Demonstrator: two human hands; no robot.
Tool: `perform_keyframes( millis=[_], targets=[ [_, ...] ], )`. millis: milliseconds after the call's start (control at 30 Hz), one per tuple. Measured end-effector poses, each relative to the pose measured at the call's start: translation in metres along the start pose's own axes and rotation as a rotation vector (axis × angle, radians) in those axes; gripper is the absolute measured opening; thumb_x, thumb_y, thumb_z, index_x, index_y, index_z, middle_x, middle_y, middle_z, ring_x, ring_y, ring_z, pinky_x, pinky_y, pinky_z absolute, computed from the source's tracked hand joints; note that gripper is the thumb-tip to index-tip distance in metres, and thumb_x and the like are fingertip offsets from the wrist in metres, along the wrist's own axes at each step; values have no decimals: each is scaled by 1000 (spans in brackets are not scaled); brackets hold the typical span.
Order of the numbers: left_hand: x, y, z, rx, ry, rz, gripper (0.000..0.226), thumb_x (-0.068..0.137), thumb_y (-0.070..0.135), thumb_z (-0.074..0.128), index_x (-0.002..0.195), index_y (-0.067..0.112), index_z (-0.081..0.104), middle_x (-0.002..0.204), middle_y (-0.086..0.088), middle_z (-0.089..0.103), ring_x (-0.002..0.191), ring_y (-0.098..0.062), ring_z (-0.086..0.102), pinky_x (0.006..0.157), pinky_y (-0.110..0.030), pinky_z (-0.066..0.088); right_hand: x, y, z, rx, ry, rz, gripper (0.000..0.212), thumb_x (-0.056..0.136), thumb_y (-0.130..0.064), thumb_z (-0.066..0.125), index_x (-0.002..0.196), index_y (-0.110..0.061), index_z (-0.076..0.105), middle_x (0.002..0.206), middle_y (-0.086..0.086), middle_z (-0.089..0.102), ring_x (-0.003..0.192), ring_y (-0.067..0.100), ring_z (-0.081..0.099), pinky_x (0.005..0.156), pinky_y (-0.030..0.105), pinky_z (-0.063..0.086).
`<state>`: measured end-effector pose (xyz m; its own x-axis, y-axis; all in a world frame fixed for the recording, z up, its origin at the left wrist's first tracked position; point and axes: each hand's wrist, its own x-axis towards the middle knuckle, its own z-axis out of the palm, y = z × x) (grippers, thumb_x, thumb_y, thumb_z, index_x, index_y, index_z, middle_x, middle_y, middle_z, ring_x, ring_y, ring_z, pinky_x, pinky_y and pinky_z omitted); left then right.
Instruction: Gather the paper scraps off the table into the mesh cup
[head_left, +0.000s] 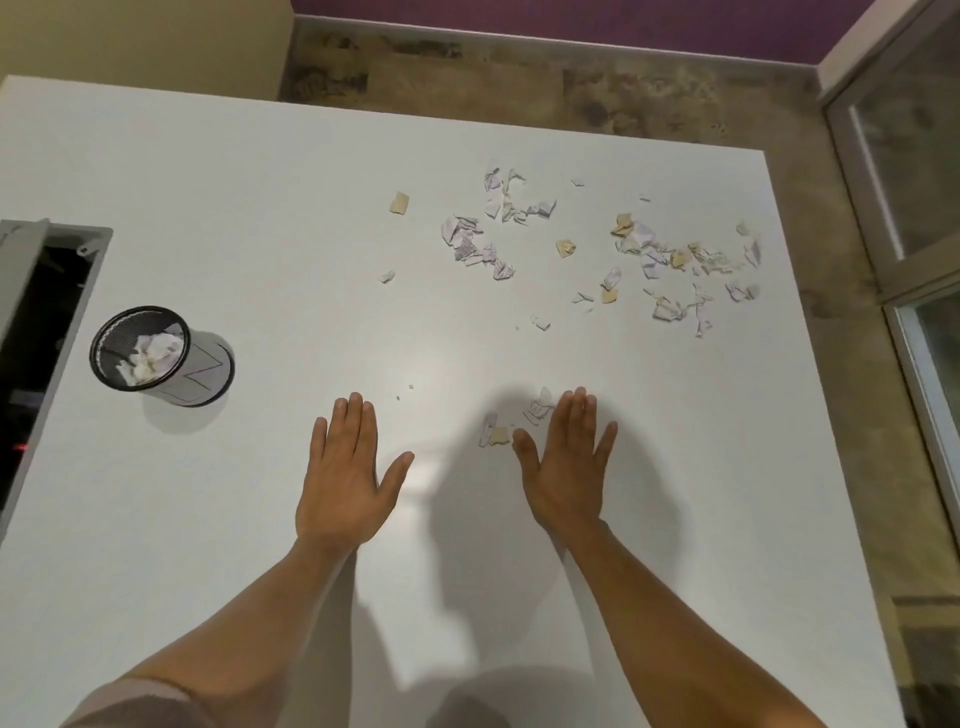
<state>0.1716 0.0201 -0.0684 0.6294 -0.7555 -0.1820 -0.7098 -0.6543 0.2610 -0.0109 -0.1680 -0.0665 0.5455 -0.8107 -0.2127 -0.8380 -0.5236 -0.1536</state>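
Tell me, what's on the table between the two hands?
Almost nothing: bare white table between the left hand and right hand, seen from the head camera. A few paper scraps sit by the right thumb.

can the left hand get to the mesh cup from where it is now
Probably yes. The left hand is open, flat over the table, and only bare tabletop lies between it and the mesh cup to its left; nothing stands in the way.

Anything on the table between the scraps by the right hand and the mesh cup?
Only the left hand, flat and open on the table, lies between the near scraps beside the right hand and the mesh cup at far left. Otherwise only bare tabletop and two tiny specks.
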Motion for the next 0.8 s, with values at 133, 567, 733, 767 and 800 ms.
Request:
perform_keyframes(
  millis=[133,567,733,767,800],
  targets=[
    [0,1,-1,6,-4,-4,80,97,60,23,154,7,7,163,-5,0,150,-14,-10,121,-37,-7,6,-27,5,1,-14,-204,86,94,-67,6,153,-5,7,162,10,5,150,22,-3,119,53,1],
    [0,1,-2,18,10,-11,80,97,60,27,154,6,9,163,-3,0,150,-14,-10,122,-37,-5,44,-26,-9,179,-15,-331,78,95,-63,7,154,-12,8,162,3,7,149,16,-3,121,41,-2],
    [-1,1,-1,6,18,-20,80,97,61,27,155,9,10,163,-3,1,150,-13,-9,122,-40,0,57,-59,-10,105,-100,-641,75,97,-61,14,153,-11,18,161,4,15,149,17,5,120,47,5],
    [-1,2,-1,7,19,-22,80,97,61,27,155,9,10,163,-2,1,150,-13,-9,122,-40,0,55,-61,-9,91,-110,-725,73,98,-59,16,152,-10,20,161,4,17,149,18,7,120,47,7],
    [-1,2,-1,10,20,-23,80,97,61,27,155,10,10,163,-2,1,150,-13,-9,122,-41,1,53,-61,-9,76,-122,-816,72,99,-58,19,152,-10,23,160,5,20,149,18,9,119,47,10]
  ],
)
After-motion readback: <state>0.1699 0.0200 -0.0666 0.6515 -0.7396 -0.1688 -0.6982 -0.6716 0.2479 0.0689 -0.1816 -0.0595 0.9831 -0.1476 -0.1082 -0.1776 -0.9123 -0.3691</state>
